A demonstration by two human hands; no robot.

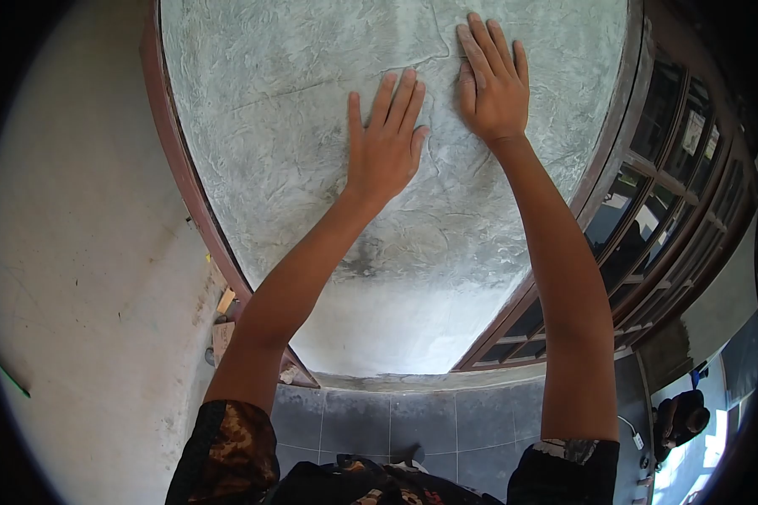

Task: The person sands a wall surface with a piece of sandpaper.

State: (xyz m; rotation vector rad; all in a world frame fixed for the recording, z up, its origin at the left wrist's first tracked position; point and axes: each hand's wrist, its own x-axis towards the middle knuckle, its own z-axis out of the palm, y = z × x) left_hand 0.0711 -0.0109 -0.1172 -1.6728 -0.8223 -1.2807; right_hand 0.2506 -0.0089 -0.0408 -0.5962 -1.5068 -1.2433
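In the head view, both my hands lie against a grey-green wall covering (269,160) with a rough, wrinkled surface. My left hand (385,139) rests flat near the middle, its fingers spread and pointing up. Higher and to the right, my right hand (493,80) presses on the same surface with its fingers stretched out and its thumb beside them. Raised creases run across the covering between and around the hands. Below the textured part is a smoother, pale strip of wall (387,320). I see nothing held in either hand.
A brown wooden frame (162,101) borders the wall on the left. On the right stands a paned window (648,194). Dark floor tiles (421,421) lie below. Another person (682,419) is at the far lower right, near a white socket strip (637,439).
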